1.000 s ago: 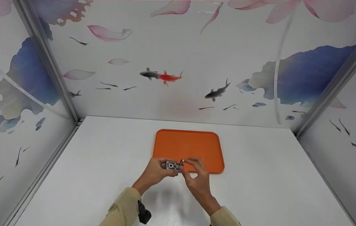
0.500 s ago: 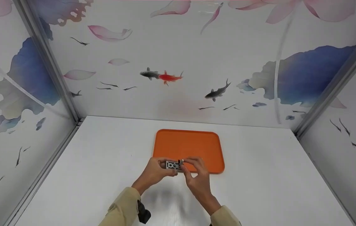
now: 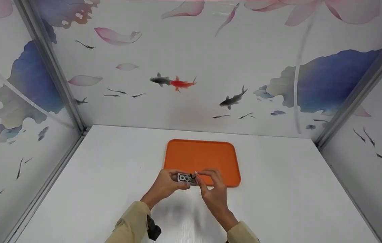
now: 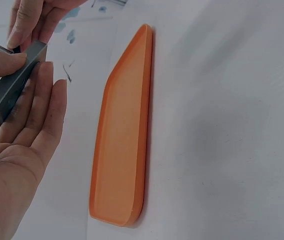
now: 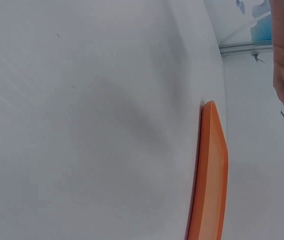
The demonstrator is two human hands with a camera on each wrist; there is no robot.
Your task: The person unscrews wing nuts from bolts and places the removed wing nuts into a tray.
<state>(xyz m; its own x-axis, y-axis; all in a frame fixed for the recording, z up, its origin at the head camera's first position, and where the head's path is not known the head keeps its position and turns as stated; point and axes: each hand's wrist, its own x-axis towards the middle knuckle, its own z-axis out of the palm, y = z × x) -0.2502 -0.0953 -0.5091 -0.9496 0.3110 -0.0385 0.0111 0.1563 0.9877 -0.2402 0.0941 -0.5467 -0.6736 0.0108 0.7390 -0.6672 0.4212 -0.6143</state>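
Observation:
My left hand (image 3: 167, 183) grips a small dark grey rectangular block (image 4: 15, 82) between thumb and fingers, above the near edge of the orange tray (image 3: 199, 152). In the head view the block shows a pale, framed face with round shapes. At its right end, my right hand (image 3: 215, 189) pinches a small dark piece with a light tip (image 3: 195, 174) between thumb and index finger. I cannot tell what kind of piece it is. In the left wrist view, the right fingers (image 4: 28, 17) are at the block's upper end. The right wrist view hides the block.
The orange tray lies flat on the white table (image 3: 116, 165), toward the back. White panels (image 3: 191, 50) with painted fish and petals enclose the table at the back and sides, with metal posts (image 3: 56, 67) at the corners.
The small piece at the block's right end has changed angle between my right fingertips. My right hand has shifted slightly right; the left holds the block almost still.

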